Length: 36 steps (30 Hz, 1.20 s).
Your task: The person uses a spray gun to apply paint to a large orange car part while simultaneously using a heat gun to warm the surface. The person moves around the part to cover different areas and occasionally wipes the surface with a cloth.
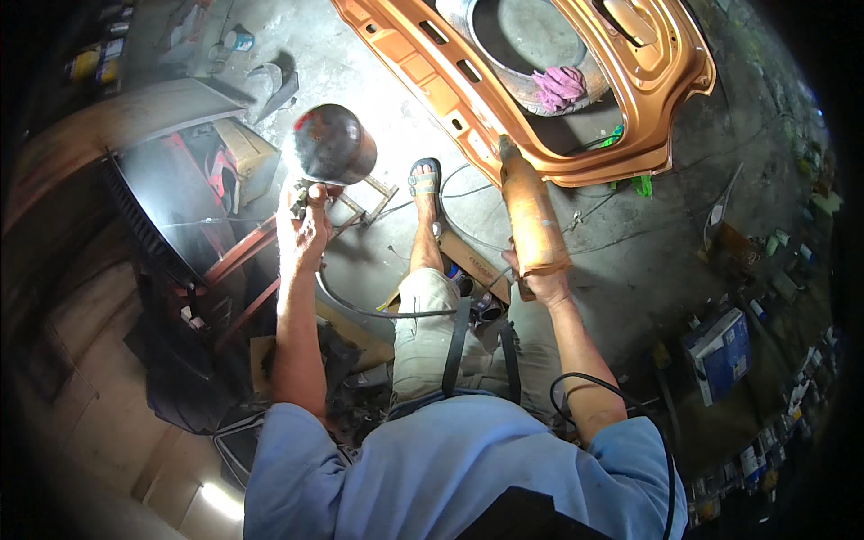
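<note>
The left hand [310,225] is closed around the grip of what looks like a spray gun, whose dark, rounded cup [337,148] stands just above the fingers. A grey hose [360,311] hangs below this hand and curves across toward the lap. The right hand [546,284] is wrapped around the rear of an orange-brown, heat-gun-shaped tool [531,216]; its dark nozzle [510,151] points away from the body and overlaps the edge of an orange car body panel [418,72], though whether the two touch cannot be told. A black cable [607,387] loops over the right forearm.

The panel lies ahead, right of centre, with its opening over a tyre [513,85]; a crumpled pink cloth [559,87] rests on the tyre. Between the arms, a foot in a strapped sandal [424,178] is on the concrete floor [382,67], near a long cardboard box [472,261]. To the left stands a red metal frame [243,256] beside a large dark, glossy panel [166,198]. To the right, well apart from the hands, sits a blue-and-white box [720,355].
</note>
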Each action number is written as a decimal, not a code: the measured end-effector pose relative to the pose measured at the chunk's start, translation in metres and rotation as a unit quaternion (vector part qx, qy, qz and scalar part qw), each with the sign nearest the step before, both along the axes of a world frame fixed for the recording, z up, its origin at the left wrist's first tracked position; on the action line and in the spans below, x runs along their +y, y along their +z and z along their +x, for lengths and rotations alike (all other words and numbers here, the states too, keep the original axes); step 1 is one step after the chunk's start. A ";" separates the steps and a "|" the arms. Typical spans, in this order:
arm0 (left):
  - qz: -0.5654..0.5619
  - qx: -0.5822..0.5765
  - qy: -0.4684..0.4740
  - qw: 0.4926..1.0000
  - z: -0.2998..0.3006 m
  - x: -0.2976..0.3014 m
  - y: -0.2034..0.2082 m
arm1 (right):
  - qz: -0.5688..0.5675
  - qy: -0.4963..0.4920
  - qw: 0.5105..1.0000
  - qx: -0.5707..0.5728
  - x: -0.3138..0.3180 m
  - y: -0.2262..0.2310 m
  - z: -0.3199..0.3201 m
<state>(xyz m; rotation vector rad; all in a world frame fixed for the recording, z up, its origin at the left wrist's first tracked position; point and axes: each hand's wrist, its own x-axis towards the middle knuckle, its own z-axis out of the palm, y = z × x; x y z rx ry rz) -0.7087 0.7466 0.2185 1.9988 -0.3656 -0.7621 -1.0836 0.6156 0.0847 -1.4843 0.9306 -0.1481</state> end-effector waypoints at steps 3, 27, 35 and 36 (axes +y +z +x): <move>-0.035 0.079 0.125 0.988 -0.031 -0.026 0.022 | 0.092 0.030 0.995 -0.001 0.018 0.005 -0.021; -0.167 0.149 0.220 0.949 0.074 -0.059 0.041 | 0.245 -0.079 0.966 -0.028 0.210 -0.039 0.041; -0.184 0.171 0.161 0.954 0.069 -0.054 0.031 | 0.408 -0.261 0.865 -0.131 0.241 -0.008 0.052; -0.182 0.180 0.149 0.955 0.068 -0.054 0.028 | 0.381 -0.256 0.880 -0.122 0.242 -0.001 0.054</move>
